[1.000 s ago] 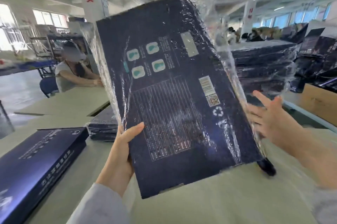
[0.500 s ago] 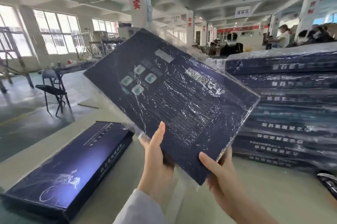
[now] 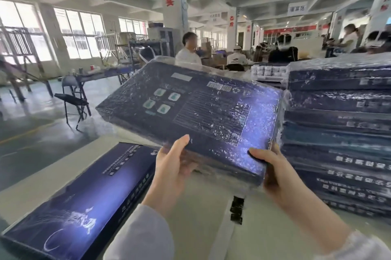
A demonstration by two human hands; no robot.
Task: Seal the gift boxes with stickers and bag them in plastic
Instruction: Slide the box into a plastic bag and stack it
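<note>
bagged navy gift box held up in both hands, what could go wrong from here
1. The plastic-bagged dark navy flat gift box is gripped only at its near edge by the left hand and right hand; the slick wrap could slip.
2. Its far right corner looks close to the tall stack of bagged navy boxes; a swing could knock the stack or snag the plastic.

Bagged box [image 3: 190, 111] up over bench [image 3: 201, 238] centre; unbagged box [image 3: 84, 196] flat on bench, near left; stack of bagged boxes [image 3: 338, 132] right; chair [image 3: 74, 103] far left.
</note>
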